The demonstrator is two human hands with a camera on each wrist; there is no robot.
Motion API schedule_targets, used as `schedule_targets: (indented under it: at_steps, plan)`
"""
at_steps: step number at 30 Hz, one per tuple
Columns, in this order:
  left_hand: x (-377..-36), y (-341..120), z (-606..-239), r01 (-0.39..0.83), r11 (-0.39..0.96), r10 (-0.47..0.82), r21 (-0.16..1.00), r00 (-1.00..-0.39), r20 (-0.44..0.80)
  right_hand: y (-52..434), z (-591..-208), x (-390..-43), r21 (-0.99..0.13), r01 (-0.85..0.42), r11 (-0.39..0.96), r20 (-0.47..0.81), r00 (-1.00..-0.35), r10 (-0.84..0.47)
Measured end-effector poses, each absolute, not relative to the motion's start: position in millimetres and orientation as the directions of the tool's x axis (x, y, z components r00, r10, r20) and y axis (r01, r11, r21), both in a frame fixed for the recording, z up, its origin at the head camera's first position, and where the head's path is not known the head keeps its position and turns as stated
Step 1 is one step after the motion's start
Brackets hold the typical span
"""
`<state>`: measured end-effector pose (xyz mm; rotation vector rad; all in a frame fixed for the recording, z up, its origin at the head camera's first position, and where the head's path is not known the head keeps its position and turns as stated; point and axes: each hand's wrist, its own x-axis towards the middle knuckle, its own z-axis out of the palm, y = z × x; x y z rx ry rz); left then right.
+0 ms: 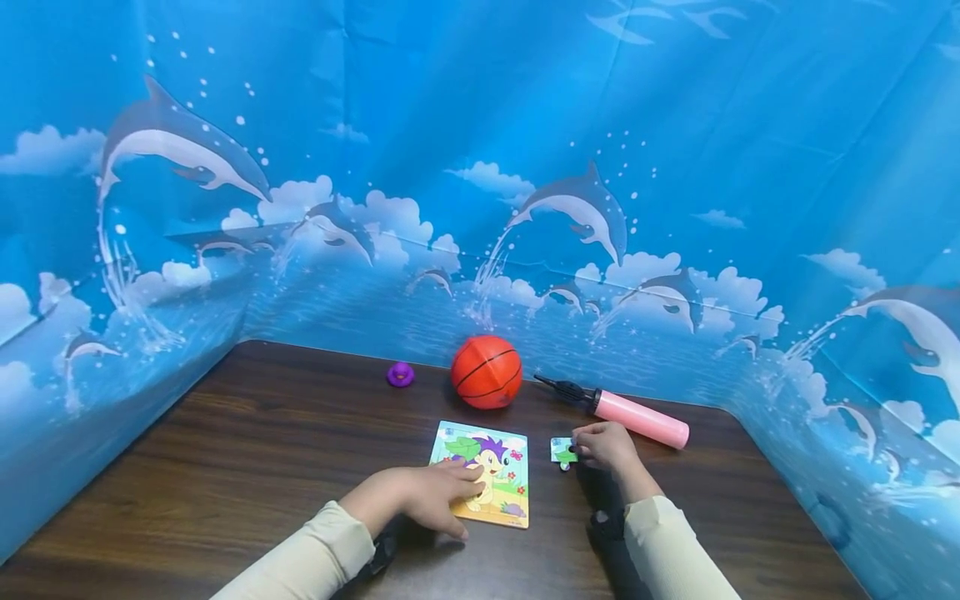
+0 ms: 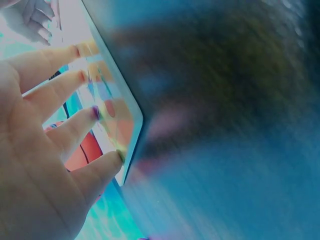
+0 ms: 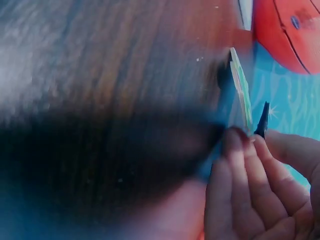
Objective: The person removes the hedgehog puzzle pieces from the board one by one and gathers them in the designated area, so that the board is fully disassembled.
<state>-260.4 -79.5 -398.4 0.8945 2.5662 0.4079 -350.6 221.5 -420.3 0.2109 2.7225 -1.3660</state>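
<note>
A square jigsaw puzzle [image 1: 491, 458] with a purple-haired hedgehog picture lies on the table in the head view. My left hand [image 1: 442, 492] rests on its left part with the fingers spread, covering some of the picture. In the left wrist view, the fingertips of the left hand [image 2: 45, 135] touch the puzzle's face [image 2: 120, 120]. To the right of the puzzle, my right hand [image 1: 606, 448] pinches a jigsaw piece [image 1: 562, 451] with green leaf and pale blue on it. The right wrist view shows the piece [image 3: 241, 87] nearly edge-on, its near end at the fingertips.
Behind the puzzle, an orange basketball [image 1: 486, 372] sits near the table's back edge. A purple rubber duck [image 1: 401, 375] is left of it, and a pink hand pump [image 1: 641, 419] lies beyond the right hand. A blue dolphin-print curtain [image 1: 420, 208] surrounds the brown table [image 1: 195, 467].
</note>
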Motion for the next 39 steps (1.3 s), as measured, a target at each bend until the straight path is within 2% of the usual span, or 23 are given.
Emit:
schedule_targets:
  at_steps: [3, 6, 8, 11, 15, 17, 20, 25, 34, 39]
  plan:
    - [-260.1, -79.3, -398.6, 0.519, 0.754, 0.640, 0.403, -0.719, -0.270, 217.0, -416.4, -349.0, -0.609, 0.121, 0.784, -0.056, -0.992, 0.110]
    - [-260.9, -79.3, -399.6, 0.516, 0.755, 0.638, 0.404, -0.721, -0.272, 205.7, -412.3, -348.1, -0.469, 0.067, 0.881, 0.026, -0.996, 0.090]
    - [-261.5, -79.4, -400.1, 0.517, 0.756, 0.637, 0.403, -0.722, -0.270, 193.4, -412.8, -348.6, -0.472, 0.010, 0.882, 0.040, -0.999, 0.033]
    - [-262.1, -80.4, -400.7, 0.523, 0.755, 0.639, 0.395, -0.723, -0.264, 168.0, -417.3, -351.6, -0.499, -0.150, 0.854, 0.054, -0.988, -0.141]
    - [-261.5, -81.0, -401.8, 0.548, 0.744, 0.653, 0.382, -0.718, -0.242, 132.4, -420.7, -352.4, -0.483, -0.337, 0.808, 0.039, -0.930, -0.365]
    - [-261.1, -80.7, -402.0, 0.554, 0.739, 0.658, 0.382, -0.716, -0.234, 118.0, -420.5, -351.8, -0.466, -0.377, 0.800, 0.004, -0.906, -0.424]
    - [-261.1, -80.6, -401.5, 0.562, 0.736, 0.662, 0.378, -0.714, -0.226, 103.6, -419.6, -351.8, -0.456, -0.401, 0.795, -0.053, -0.879, -0.474]
    - [-260.1, -80.2, -399.0, 0.572, 0.733, 0.666, 0.368, -0.714, -0.218, 93.1, -415.0, -352.9, -0.440, -0.379, 0.814, -0.114, -0.876, -0.469]
    - [-260.2, -79.9, -400.3, 0.571, 0.741, 0.659, 0.355, -0.719, -0.220, 86.7, -410.1, -354.5, -0.470, -0.333, 0.818, -0.148, -0.883, -0.445]
    - [-261.0, -80.8, -401.8, 0.568, 0.741, 0.659, 0.358, -0.718, -0.225, 84.5, -411.5, -354.0, -0.445, -0.355, 0.822, -0.111, -0.889, -0.444]
